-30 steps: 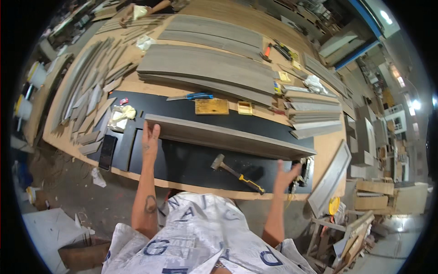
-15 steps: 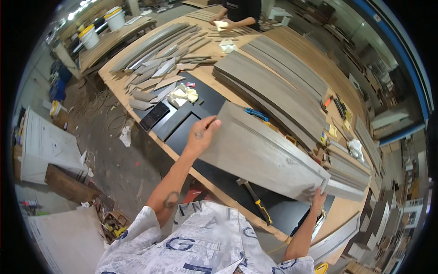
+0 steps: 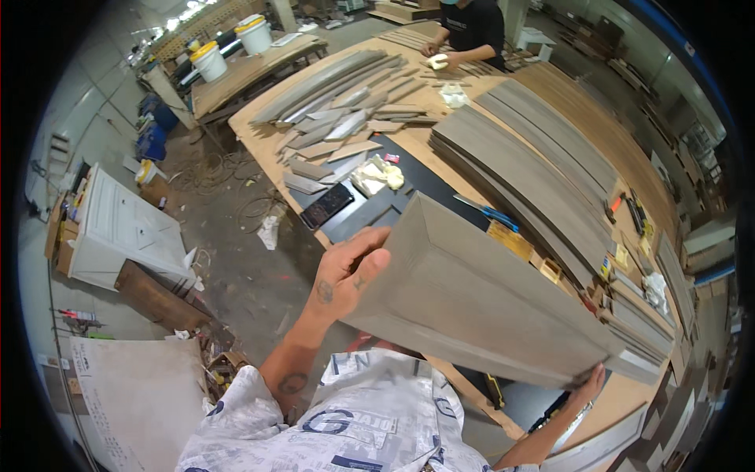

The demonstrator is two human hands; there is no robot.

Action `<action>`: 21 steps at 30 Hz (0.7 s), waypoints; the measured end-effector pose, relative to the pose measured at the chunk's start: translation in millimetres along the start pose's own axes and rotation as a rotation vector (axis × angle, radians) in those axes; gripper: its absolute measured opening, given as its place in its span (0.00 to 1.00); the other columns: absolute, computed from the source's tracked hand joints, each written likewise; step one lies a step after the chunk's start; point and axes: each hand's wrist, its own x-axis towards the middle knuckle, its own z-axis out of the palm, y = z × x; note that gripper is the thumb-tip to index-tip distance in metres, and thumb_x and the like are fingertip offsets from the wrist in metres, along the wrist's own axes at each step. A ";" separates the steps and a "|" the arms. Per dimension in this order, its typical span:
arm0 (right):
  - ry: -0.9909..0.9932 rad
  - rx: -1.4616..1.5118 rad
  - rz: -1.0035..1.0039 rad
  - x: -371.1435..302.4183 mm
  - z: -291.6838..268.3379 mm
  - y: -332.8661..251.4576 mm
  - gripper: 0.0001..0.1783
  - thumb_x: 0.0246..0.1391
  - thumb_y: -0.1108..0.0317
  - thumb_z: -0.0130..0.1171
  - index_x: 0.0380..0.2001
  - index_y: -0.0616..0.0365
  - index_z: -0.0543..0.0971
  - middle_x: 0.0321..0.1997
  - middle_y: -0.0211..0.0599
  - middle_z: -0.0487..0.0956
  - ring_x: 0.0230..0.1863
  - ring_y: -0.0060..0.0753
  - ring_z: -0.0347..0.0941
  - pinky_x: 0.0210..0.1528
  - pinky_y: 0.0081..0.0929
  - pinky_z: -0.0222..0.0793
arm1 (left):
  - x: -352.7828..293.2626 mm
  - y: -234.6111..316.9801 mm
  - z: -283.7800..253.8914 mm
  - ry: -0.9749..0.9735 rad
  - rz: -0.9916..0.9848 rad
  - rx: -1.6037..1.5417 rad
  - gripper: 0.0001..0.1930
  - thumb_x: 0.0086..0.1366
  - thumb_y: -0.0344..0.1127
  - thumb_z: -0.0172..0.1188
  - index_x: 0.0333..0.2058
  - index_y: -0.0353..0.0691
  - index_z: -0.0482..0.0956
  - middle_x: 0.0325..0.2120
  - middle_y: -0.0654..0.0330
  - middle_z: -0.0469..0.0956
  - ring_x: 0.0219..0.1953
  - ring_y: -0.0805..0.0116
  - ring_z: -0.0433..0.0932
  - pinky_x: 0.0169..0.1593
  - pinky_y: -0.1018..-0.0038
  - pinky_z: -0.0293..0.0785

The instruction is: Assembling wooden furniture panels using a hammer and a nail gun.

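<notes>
Wide and busy, the table (image 3: 629, 393) fills the middle of our workshop, with a black sheet (image 3: 519, 401) laid on its near part. Above this sheet we hold the grey panel (image 3: 480, 291), raised and tilted, its framed face turned to us.

We judge that the panel could slip or twist, because it is long and we support it only near its two ends. If its lower edge drops, it could strike the hammer (image 3: 494, 391), which lies partly hidden under it; on the far side, the blue-handled saw (image 3: 499, 218) could scratch it.

Our left hand (image 3: 344, 275) is clamped on the left end, with the thumb toward us and the fingers curled around the edge; its forearm rises slanting from below. Our right hand (image 3: 588, 385) is lower and more stretched out, closed on the lower right corner, though some of its fingers we cannot see.

Farther out lie the phone (image 3: 326, 206), the stacked boards (image 3: 511, 173) and the loose strips (image 3: 338, 118). Across the table stands a co-worker (image 3: 476, 35), holding something pale.
</notes>
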 end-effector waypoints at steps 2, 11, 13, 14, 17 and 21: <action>0.098 0.027 -0.048 -35.9 -27.0 -39.3 0.28 0.64 0.52 0.59 0.55 0.66 0.74 0.54 0.40 0.77 0.54 0.33 0.70 0.59 0.33 0.65 | 11.7 8.5 -2.9 -0.059 0.057 -0.030 0.24 0.71 0.48 0.58 0.51 0.30 0.78 0.36 0.58 0.78 0.38 0.71 0.75 0.43 0.76 0.70; -0.270 -0.951 0.218 -133.7 -72.1 -109.6 0.24 0.61 0.52 0.62 0.43 0.67 0.82 0.35 0.37 0.83 0.39 0.33 0.75 0.45 0.34 0.70 | 45.8 -95.9 -62.5 -0.257 -0.569 -0.292 0.28 0.62 0.30 0.58 0.62 0.36 0.72 0.60 0.59 0.73 0.59 0.70 0.71 0.63 0.75 0.64; -0.326 -1.046 0.107 -163.4 -76.3 -89.3 0.24 0.58 0.53 0.63 0.37 0.70 0.83 0.27 0.39 0.81 0.33 0.31 0.76 0.38 0.34 0.70 | 45.1 -107.3 -68.3 -0.167 -0.797 -0.561 0.28 0.59 0.25 0.52 0.61 0.25 0.70 0.56 0.50 0.75 0.53 0.61 0.79 0.56 0.70 0.75; -0.289 -1.062 0.145 -177.2 -78.2 -88.8 0.24 0.58 0.53 0.63 0.37 0.70 0.83 0.27 0.39 0.81 0.33 0.31 0.76 0.38 0.34 0.70 | 40.8 -118.9 -74.6 -0.149 -0.822 -0.659 0.28 0.57 0.25 0.53 0.58 0.24 0.72 0.54 0.50 0.76 0.51 0.61 0.79 0.56 0.70 0.74; -0.391 -1.273 0.167 -212.8 -73.1 -115.2 0.26 0.54 0.50 0.65 0.32 0.69 0.84 0.22 0.44 0.79 0.29 0.31 0.76 0.35 0.34 0.70 | 31.3 -142.3 -85.3 -0.072 -0.989 -0.760 0.25 0.57 0.24 0.52 0.55 0.21 0.74 0.51 0.46 0.78 0.48 0.58 0.80 0.55 0.68 0.75; -0.502 -1.266 0.678 -219.9 -47.2 -147.1 0.31 0.50 0.43 0.65 0.31 0.68 0.84 0.23 0.51 0.81 0.28 0.40 0.79 0.35 0.38 0.72 | 37.0 -180.9 -83.8 -0.031 -1.049 -0.837 0.22 0.57 0.25 0.53 0.50 0.19 0.75 0.46 0.43 0.78 0.46 0.55 0.79 0.53 0.65 0.75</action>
